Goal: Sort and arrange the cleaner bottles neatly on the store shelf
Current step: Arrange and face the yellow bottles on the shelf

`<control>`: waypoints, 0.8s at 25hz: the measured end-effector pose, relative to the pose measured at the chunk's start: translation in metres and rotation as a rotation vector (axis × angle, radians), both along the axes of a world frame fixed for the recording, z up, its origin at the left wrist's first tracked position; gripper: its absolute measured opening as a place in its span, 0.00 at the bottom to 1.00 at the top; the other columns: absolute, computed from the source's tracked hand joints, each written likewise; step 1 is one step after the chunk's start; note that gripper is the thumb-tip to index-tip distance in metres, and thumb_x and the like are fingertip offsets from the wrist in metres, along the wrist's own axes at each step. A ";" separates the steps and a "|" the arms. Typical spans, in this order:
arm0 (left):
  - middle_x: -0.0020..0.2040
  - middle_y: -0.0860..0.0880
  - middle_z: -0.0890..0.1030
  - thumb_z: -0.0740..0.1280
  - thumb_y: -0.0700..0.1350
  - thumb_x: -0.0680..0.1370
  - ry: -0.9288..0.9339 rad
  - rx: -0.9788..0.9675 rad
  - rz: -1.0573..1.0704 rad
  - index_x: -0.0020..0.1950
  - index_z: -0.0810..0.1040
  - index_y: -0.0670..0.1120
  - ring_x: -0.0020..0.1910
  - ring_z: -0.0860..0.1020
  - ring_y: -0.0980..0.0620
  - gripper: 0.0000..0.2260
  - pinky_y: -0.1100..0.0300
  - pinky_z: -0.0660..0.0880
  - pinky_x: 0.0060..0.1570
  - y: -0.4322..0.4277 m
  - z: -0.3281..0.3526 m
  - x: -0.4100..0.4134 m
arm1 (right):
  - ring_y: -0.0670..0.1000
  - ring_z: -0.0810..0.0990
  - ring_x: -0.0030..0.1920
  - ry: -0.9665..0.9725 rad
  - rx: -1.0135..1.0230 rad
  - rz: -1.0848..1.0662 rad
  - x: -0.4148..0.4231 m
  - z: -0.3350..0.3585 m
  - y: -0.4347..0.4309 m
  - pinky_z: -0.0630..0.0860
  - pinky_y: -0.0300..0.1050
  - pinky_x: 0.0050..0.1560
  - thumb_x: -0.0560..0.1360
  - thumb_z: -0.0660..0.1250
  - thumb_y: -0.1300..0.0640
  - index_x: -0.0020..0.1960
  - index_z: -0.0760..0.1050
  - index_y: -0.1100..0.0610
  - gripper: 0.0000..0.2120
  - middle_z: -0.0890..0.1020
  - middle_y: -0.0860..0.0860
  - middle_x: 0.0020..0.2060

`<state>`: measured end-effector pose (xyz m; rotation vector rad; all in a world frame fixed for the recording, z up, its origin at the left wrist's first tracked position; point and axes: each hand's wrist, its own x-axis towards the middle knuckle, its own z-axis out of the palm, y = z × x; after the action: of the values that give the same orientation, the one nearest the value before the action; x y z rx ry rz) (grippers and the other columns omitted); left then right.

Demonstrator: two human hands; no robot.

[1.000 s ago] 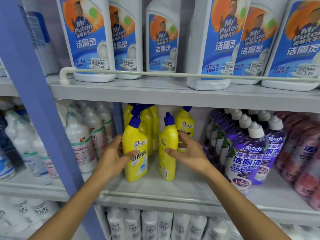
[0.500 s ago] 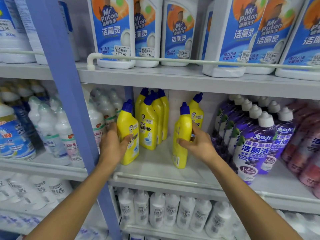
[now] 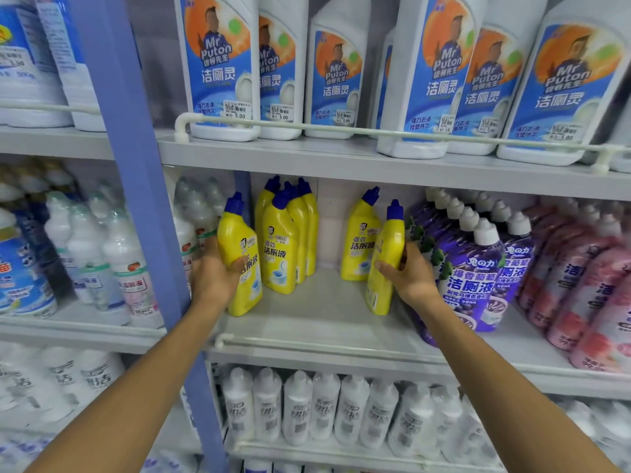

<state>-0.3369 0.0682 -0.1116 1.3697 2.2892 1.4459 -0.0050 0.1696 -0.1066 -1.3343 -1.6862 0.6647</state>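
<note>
Yellow cleaner bottles with blue caps stand on the middle shelf. My left hand grips the leftmost yellow bottle at the shelf's left end, by the blue upright. My right hand grips another yellow bottle, turned side-on, close to the purple bottles. Between them stand a cluster of several yellow bottles and a single yellow bottle further back.
Purple bottles and pink bottles fill the shelf's right side. Large white Mr Puton bottles stand on the shelf above behind a rail. White bottles line the shelf below. A blue upright post divides the bays.
Both hands have moved their yellow bottles apart: the left one to the shelf's left end, the right one rightward toward the purple bottles. The camera has also shifted.
</note>
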 end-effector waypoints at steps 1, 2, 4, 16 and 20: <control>0.59 0.35 0.80 0.74 0.50 0.76 0.000 0.003 0.000 0.65 0.70 0.39 0.56 0.78 0.32 0.24 0.40 0.76 0.54 -0.001 0.001 0.001 | 0.54 0.79 0.52 -0.003 0.001 -0.009 0.002 -0.001 0.001 0.72 0.44 0.50 0.75 0.76 0.53 0.66 0.71 0.60 0.24 0.81 0.53 0.54; 0.59 0.35 0.80 0.74 0.50 0.76 0.011 0.014 -0.011 0.65 0.70 0.40 0.56 0.78 0.32 0.24 0.40 0.76 0.54 -0.003 0.000 0.002 | 0.55 0.80 0.53 -0.012 0.002 -0.009 0.004 0.000 0.000 0.74 0.45 0.52 0.75 0.76 0.53 0.66 0.71 0.59 0.24 0.82 0.53 0.54; 0.59 0.36 0.80 0.75 0.48 0.76 0.042 0.033 -0.050 0.66 0.71 0.40 0.56 0.78 0.33 0.24 0.41 0.77 0.53 -0.006 -0.002 0.004 | 0.57 0.81 0.56 -0.019 0.011 -0.004 0.008 -0.002 -0.002 0.78 0.52 0.57 0.75 0.76 0.51 0.66 0.71 0.57 0.24 0.82 0.54 0.56; 0.67 0.54 0.76 0.73 0.52 0.75 0.025 0.343 -0.276 0.73 0.68 0.54 0.66 0.75 0.52 0.28 0.46 0.75 0.65 -0.057 0.031 0.044 | 0.45 0.74 0.70 0.237 0.182 0.182 0.015 0.007 -0.055 0.79 0.45 0.63 0.74 0.77 0.51 0.76 0.68 0.51 0.34 0.75 0.47 0.71; 0.72 0.51 0.74 0.75 0.54 0.71 0.016 0.171 -0.380 0.77 0.66 0.48 0.70 0.73 0.51 0.37 0.51 0.73 0.68 -0.023 0.039 0.063 | 0.42 0.74 0.70 0.187 0.148 0.353 -0.017 0.017 -0.047 0.78 0.36 0.59 0.74 0.77 0.52 0.76 0.68 0.50 0.33 0.74 0.44 0.71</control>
<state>-0.2735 0.0452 -0.0726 1.7500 1.8114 1.5271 -0.0218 0.1228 -0.0892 -0.8501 -1.7935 0.8208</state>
